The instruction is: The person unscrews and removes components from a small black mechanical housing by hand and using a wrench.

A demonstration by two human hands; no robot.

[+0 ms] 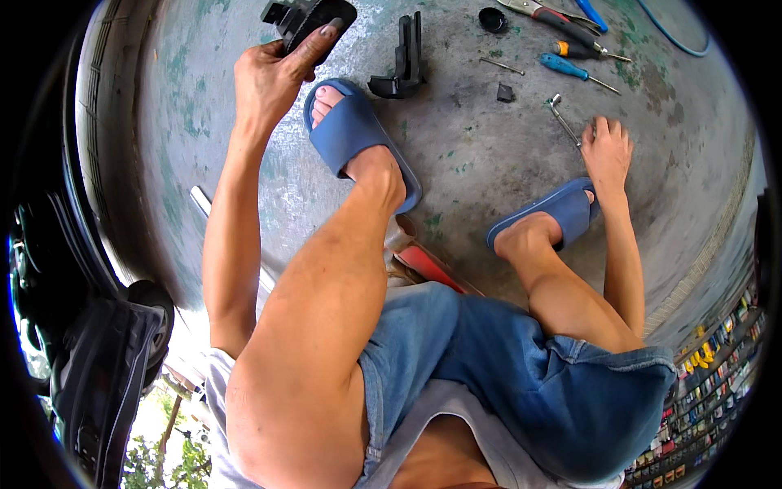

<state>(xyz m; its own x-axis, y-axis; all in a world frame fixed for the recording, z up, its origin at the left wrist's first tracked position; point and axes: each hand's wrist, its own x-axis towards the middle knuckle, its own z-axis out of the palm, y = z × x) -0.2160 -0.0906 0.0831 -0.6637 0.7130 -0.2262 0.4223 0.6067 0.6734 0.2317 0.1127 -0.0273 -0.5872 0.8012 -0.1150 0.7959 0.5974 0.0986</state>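
At the upper left, my left hand is closed around a black plastic housing, its thumb pressed on the near face. My right hand is low over the floor at the right, fingers curled at the handle end of a silver socket wrench. The wrench's angled head points away to the upper left; the palm side of this hand is hidden. A black L-shaped plastic bracket stands on the floor right of the housing. A small black square piece and a thin metal bolt lie beyond the wrench.
A blue screwdriver, an orange-and-black screwdriver, red-handled pliers and a round black cap lie at the far right. My feet in blue slides stand on the worn concrete floor. A dark vehicle is at the left.
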